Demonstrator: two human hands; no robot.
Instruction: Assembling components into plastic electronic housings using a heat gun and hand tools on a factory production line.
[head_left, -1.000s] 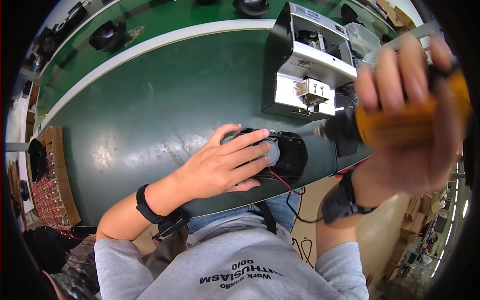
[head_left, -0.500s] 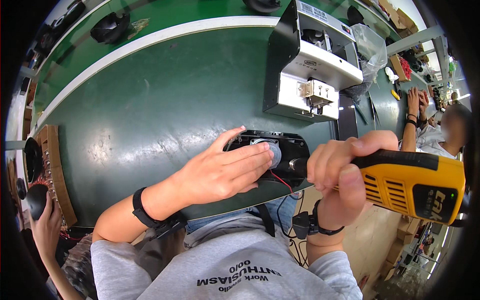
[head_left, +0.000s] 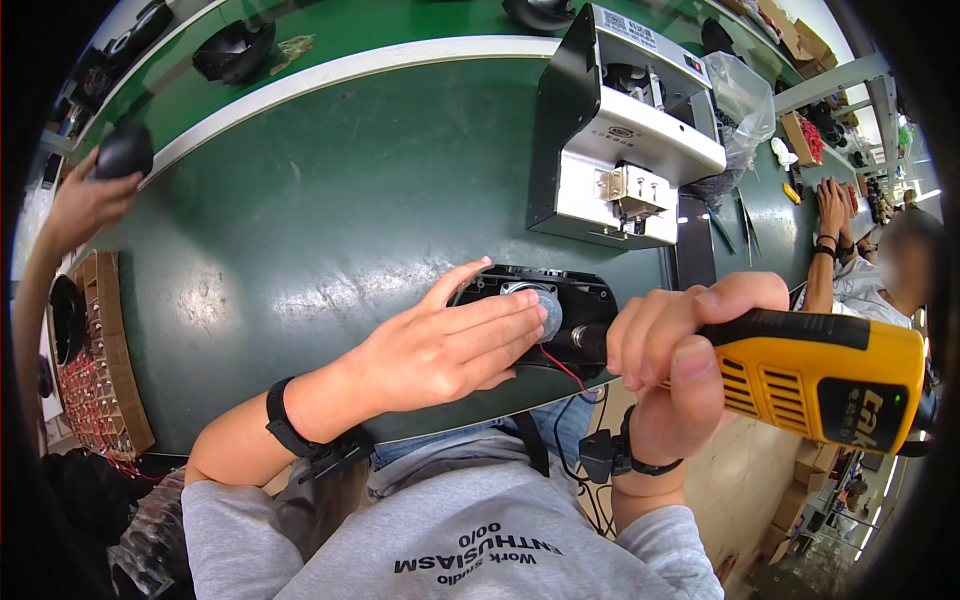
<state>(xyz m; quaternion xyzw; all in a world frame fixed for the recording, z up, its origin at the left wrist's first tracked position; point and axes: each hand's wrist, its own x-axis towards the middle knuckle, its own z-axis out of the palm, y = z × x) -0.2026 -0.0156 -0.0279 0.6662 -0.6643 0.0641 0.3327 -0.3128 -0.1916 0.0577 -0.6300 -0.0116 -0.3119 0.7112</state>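
Note:
On the near edge of the table lies a black plastic housing (head_left: 588,293), with a round speaker (head_left: 551,316) seated in it and a red wire (head_left: 565,370) running out toward me. My left hand (head_left: 445,345) rests on it from the left, fingers stretched flat across the speaker and thumb at the housing's far left side. My right hand (head_left: 665,345) is closed round a yellow and black electric screwdriver (head_left: 800,375). Its metal nose points left into the right part of the housing; the bit's tip and any screw there cannot be made out.
A silver and black bench machine (head_left: 620,145) stands beyond the housing, a clear plastic bag (head_left: 740,105) behind it. At left, a co-worker's hand (head_left: 85,205) holds a dark rounded part (head_left: 125,152) above a cardboard box (head_left: 125,370) of red-wired parts. Another person's hands (head_left: 830,205) are at far right.
The screwdriver and my right hand have shifted slightly left. My left hand has stayed put. At left, the co-worker's hand has risen away from me with the dark part.

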